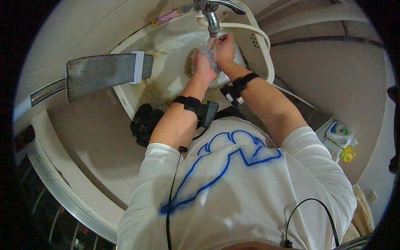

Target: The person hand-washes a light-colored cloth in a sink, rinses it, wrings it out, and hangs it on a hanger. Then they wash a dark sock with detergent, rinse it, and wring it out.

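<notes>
Water runs from the chrome faucet [213,23] into a stained white basin [165,37]. Both my hands are under the stream, close together. My left hand [203,65] is on the left side of the water, its fingers blurred by the splash. On the other side, my right hand [225,50] has its fingers curled near the spout. Whether either hand holds something in the water cannot be made out. Black straps with small devices sit on both forearms.
A grey flat mop head [103,73] with a white clip juts over the basin's left rim. A pink-handled brush [168,17] lies at the back edge. Black gloves or cloth [145,123] hang by the front left corner. Bottles [340,134] stand at right.
</notes>
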A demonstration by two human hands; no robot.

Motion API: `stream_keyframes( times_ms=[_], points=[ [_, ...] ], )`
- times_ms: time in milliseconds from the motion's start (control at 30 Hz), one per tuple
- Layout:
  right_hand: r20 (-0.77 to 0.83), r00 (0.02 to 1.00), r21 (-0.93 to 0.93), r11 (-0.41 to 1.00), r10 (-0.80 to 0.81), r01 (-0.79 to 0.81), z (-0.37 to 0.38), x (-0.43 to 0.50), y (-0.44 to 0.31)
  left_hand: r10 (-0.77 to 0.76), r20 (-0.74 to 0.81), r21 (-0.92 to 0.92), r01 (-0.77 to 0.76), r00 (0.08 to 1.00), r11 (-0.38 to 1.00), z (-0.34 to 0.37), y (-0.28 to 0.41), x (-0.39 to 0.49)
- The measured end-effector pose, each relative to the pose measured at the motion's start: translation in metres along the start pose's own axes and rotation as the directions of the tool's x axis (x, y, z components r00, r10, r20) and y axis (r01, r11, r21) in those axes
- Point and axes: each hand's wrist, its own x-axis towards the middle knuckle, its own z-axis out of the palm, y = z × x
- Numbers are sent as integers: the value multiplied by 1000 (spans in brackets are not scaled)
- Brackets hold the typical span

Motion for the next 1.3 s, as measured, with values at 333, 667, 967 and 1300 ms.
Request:
stream_keyframes(
  times_ms=[333,667,967,1300],
  points=[
    [68,998,-77,997,12,-7,11,-18,-12,17,-61,30,-15,998,999,-8,25,-5],
    [-3,997,-10,997,-80,80,20,-11,9,107,-165,254,-62,981,965,-18,26,-2],
    [20,980,67,978,-197,196,27,7,32,78,-124,163,-57,989,985,-13,18,-8],
    [516,841,381,836,161,-394,-27,14,8,1,-60,153,8,998,988,-82,32,36]
  ],
)
